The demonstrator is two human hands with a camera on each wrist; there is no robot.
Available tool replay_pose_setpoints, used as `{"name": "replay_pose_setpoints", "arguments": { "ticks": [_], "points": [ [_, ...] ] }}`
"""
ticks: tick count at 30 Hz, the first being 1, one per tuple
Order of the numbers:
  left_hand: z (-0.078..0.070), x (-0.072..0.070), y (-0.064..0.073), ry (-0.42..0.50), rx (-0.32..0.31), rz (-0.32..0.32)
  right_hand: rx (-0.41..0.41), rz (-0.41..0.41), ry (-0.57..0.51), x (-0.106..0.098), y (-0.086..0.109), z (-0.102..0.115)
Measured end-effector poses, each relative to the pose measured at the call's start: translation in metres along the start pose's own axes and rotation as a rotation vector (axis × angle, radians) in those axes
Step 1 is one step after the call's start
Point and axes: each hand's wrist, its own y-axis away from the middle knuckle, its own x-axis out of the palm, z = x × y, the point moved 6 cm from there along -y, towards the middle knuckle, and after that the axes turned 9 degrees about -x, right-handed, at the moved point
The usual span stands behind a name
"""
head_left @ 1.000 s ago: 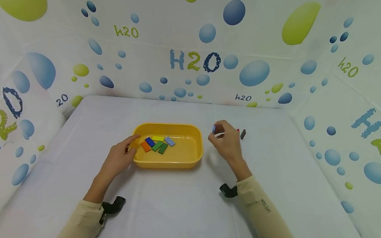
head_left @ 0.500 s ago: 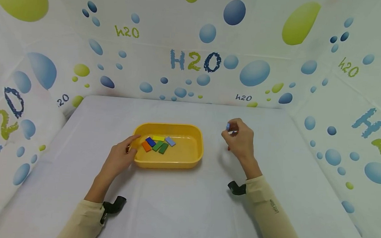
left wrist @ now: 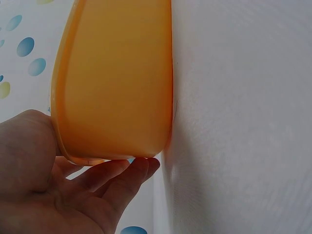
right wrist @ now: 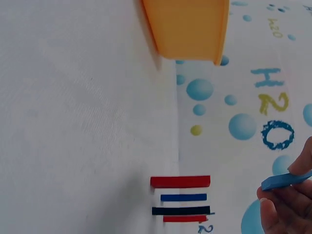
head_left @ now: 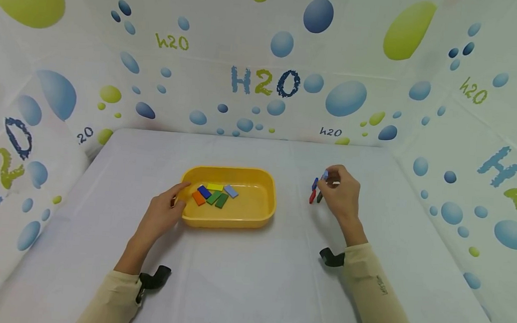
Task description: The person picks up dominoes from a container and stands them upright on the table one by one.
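My right hand (head_left: 342,192) pinches a light blue domino (head_left: 325,175) between thumb and fingers, above the table. Below and beside it, dominoes stand on edge: a red domino (head_left: 312,197), a blue domino (head_left: 315,183) and a dark domino (head_left: 320,197). The right wrist view also shows a second, thinner red domino (right wrist: 185,219) behind these. My left hand (head_left: 161,216) grips the left end of a yellow plastic tray (head_left: 231,225) at its rim. Inside the tray lie several flat dominoes, among them an orange domino (head_left: 198,198) and a yellow domino (head_left: 214,187).
A white cloth covers the table (head_left: 250,286). Printed sheeting (head_left: 365,54) with coloured spots rises at the back and both sides. Black wrist cameras stick out inward from both sleeves, the left camera (head_left: 156,278) low over the cloth.
My right hand has moved rightward from beside the tray, still pinching the light blue domino. Standing dominoes that it partly hid now show at its left. The left hand and tray stay put.
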Motion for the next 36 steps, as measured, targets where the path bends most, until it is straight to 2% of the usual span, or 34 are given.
{"name": "replay_pose_setpoints", "arguments": {
  "ticks": [7, 16, 27, 36],
  "points": [
    [-0.002, 0.0, 0.001, -0.001, -0.004, 0.005, 0.066, 0.007, -0.008, -0.006, 0.003, -0.015],
    [-0.001, 0.0, 0.001, -0.003, 0.004, 0.002, 0.058, -0.014, -0.008, -0.012, 0.005, -0.026],
    [0.002, -0.001, -0.001, -0.003, 0.008, -0.005, 0.118, 0.041, 0.012, -0.008, 0.008, -0.044],
    [0.001, -0.001, 0.0, 0.0, 0.013, -0.006, 0.134, 0.085, 0.024, -0.006, 0.012, -0.056]
  ]
}}
